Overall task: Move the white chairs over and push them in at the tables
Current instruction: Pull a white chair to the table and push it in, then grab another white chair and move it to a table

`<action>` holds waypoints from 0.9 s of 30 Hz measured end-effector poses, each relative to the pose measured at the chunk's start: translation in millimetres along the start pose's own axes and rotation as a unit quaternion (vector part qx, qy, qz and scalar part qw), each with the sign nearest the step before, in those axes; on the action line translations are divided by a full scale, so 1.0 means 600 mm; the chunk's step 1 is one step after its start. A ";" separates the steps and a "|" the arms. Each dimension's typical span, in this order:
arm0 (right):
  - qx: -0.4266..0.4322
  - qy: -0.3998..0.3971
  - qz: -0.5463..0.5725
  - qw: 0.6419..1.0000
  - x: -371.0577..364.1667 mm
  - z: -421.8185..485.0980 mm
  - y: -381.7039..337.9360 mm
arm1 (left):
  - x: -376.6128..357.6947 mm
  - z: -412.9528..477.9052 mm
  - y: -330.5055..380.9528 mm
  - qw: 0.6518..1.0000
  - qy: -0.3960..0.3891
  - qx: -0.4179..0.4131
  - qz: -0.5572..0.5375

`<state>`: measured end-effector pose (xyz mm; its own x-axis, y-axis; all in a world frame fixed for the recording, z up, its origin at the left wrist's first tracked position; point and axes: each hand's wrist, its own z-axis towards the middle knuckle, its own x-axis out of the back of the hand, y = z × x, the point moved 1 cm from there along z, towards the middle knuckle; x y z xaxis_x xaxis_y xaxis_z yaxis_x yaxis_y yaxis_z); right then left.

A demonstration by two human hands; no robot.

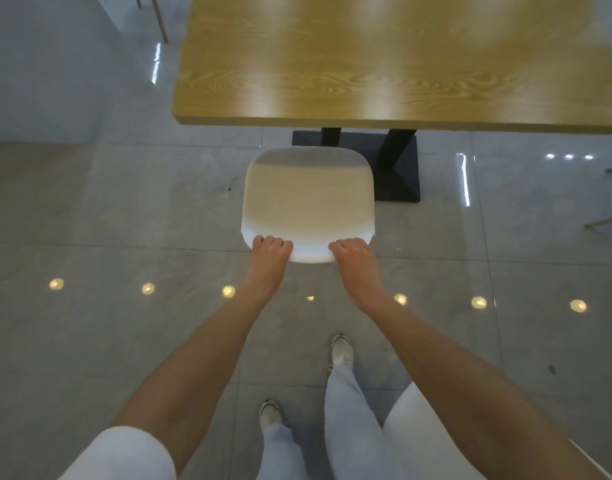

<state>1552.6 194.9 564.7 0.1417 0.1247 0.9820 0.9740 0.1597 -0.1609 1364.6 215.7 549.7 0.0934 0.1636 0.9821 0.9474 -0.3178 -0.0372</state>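
A white chair (308, 199) stands on the floor just in front of a wooden table (384, 60), its seat facing the table's near edge. The front of the seat lies close to the table's black base (401, 168). My left hand (271, 252) grips the left part of the chair's backrest top, fingers curled over it. My right hand (353, 254) grips the right part of the same backrest. The chair's legs are hidden under the seat.
Grey glossy floor tiles (124, 220) reflect ceiling lights. Wooden legs of other furniture show at the far left top (159, 19) and at the right edge (605, 221). My feet in white shoes (342, 351) stand behind the chair.
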 end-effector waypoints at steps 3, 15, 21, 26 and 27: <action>-0.007 -0.001 -0.036 0.999 -0.011 -0.015 0.002 | 0.003 -0.023 0.014 0.999 0.038 -0.001 -0.017; -0.156 0.055 -0.081 0.983 0.146 -0.319 -0.094 | 0.149 -0.240 0.038 0.995 0.092 -0.041 -0.007; -0.236 0.116 -0.057 0.963 0.241 -0.480 -0.119 | 0.270 -0.363 0.118 0.983 0.142 -0.099 -0.056; -0.251 0.164 -0.035 0.953 0.318 -0.614 -0.099 | 0.344 -0.477 0.214 0.967 0.166 -0.167 -0.101; -0.268 0.158 0.010 0.950 0.328 -0.654 -0.089 | 0.352 -0.505 0.238 0.962 0.162 -0.174 -0.136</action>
<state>1597.8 -173.2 805.4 0.1251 -0.1920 0.9734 0.9089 -0.3712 -0.1900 1427.0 -77.9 807.7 -0.2977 0.0033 0.9547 0.7580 -0.6071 0.2385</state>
